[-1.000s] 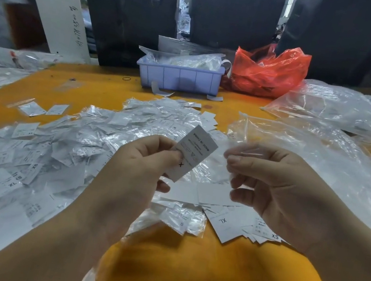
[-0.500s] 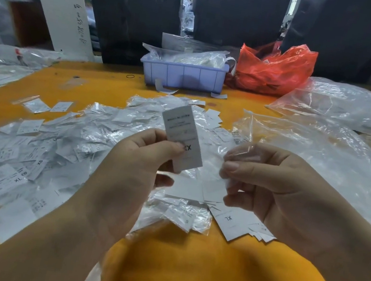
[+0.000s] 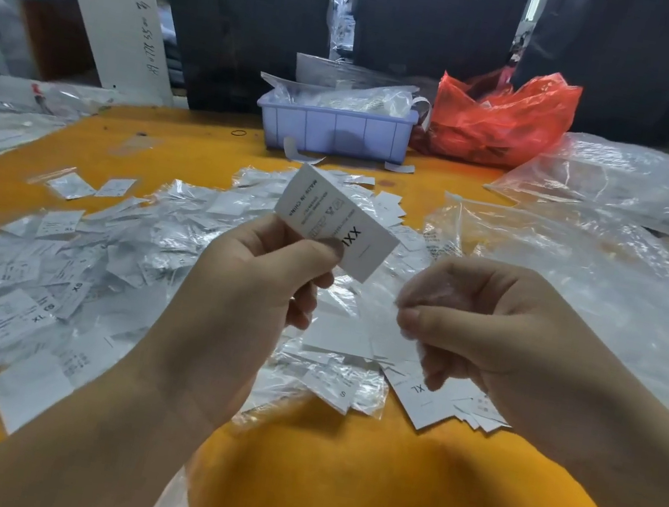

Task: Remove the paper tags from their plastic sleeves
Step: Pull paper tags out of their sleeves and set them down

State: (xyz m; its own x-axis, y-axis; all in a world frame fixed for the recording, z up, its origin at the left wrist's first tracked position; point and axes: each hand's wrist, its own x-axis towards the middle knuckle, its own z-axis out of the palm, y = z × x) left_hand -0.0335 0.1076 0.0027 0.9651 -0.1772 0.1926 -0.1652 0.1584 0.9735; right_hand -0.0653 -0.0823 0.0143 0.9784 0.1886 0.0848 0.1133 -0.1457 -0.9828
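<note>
At the centre of the frame the left hand (image 3: 261,285) pinches a bare white paper tag (image 3: 336,220) between thumb and fingers, lifted above the heap of tags and sleeves (image 3: 100,267) on the orange table (image 3: 349,499). Just right of it, the right hand (image 3: 501,330) is curled round a clear plastic sleeve (image 3: 427,295) — apart from the tag.

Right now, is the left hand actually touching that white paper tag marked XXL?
Touching. The head view shows the left hand pinching the white paper tag at its lower edge, the thumb lying over part of the printed size.
</note>
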